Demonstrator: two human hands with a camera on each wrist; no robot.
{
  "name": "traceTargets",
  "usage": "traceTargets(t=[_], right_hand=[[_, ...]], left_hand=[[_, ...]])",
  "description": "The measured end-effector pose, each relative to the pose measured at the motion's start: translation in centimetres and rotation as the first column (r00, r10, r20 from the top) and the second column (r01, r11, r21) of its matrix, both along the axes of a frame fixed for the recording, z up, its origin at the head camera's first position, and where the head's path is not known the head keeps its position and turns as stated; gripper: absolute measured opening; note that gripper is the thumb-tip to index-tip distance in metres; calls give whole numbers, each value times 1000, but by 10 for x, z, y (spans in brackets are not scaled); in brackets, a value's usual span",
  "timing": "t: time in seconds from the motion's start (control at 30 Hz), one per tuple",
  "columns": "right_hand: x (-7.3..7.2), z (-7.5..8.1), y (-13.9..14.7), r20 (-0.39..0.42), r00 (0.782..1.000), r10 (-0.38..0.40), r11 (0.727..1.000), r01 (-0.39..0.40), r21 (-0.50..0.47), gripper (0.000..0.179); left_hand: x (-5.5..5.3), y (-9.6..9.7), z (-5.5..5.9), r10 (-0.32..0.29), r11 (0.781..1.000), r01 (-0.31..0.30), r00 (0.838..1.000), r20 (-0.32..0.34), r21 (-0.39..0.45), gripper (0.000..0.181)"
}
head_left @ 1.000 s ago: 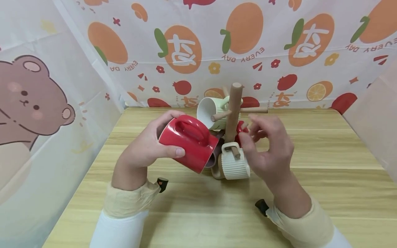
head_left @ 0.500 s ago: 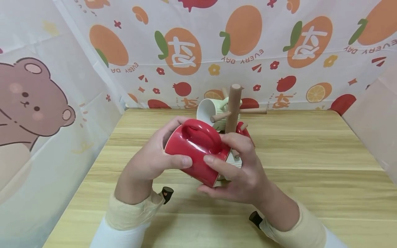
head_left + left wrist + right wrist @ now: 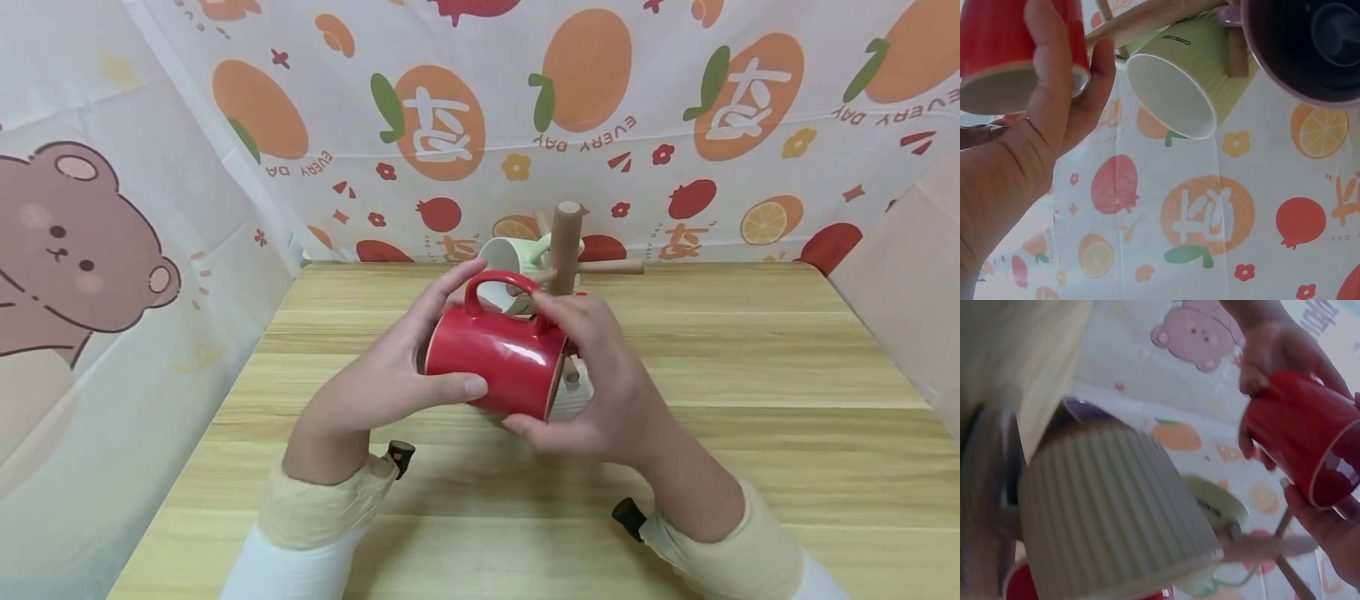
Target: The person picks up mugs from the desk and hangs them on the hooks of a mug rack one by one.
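Observation:
A glossy red mug lies sideways in the air between my hands, its handle on top. My left hand grips its left end, thumb along the near side. At the other end my right hand holds the mug near the rim, thumb below and fingers up by the handle. In the right wrist view the red mug shows its open end toward the right hand. Close behind stands a wooden mug tree, partly hidden by the mug and right hand.
A light green mug and a purple mug hang on the tree. A cream ribbed mug hangs lower, with another red mug behind it. All stands on a wood-grain table before a fruit-print cloth.
My right hand has come left from beside the mug tree and taken hold of the red mug. The mug has turned, its handle swinging upward. My left hand kept its grip.

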State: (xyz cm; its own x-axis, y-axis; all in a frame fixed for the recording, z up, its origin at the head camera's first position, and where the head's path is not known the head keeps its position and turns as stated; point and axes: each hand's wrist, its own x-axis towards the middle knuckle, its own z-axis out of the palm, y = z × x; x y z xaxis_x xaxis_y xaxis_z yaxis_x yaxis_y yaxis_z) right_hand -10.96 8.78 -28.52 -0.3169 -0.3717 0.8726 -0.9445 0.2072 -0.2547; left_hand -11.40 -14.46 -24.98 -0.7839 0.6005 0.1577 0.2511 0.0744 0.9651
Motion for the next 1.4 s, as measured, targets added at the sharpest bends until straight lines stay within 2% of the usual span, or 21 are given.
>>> traceTargets(t=[0.13, 0.3, 0.53, 0.77, 1.03, 1.2, 1.4], right_hand=[[-4, 2, 13, 171, 985, -3, 998, -8, 67, 94], [-8, 2, 20, 287, 956, -57, 985, 6, 174, 107], [-12, -2, 26, 299, 948, -105, 965, 25, 260, 109], [-13, -1, 31, 344, 925, -159, 946, 43, 320, 110], [-18, 0, 37, 368, 920, -134, 947, 10, 320, 111], [-21, 2, 42, 376, 916, -137, 943, 5, 332, 107], [-21, 2, 46, 414, 894, -171, 936, 16, 351, 95]], left_hand=[[-5, 5, -7, 37, 999, -37, 999, -18, -15, 92], [-9, 9, -15, 66, 997, -67, 998, -5, -27, 86], [-13, 13, -21, 75, 997, -74, 997, 22, -36, 84], [-17, 15, -25, 101, 992, -102, 995, -13, -81, 84], [-21, 20, -27, 115, 989, -115, 993, -4, -90, 82], [-22, 24, -29, 159, 984, -157, 987, 23, -87, 83], [-24, 26, -31, 191, 978, -187, 981, 41, -94, 78]])
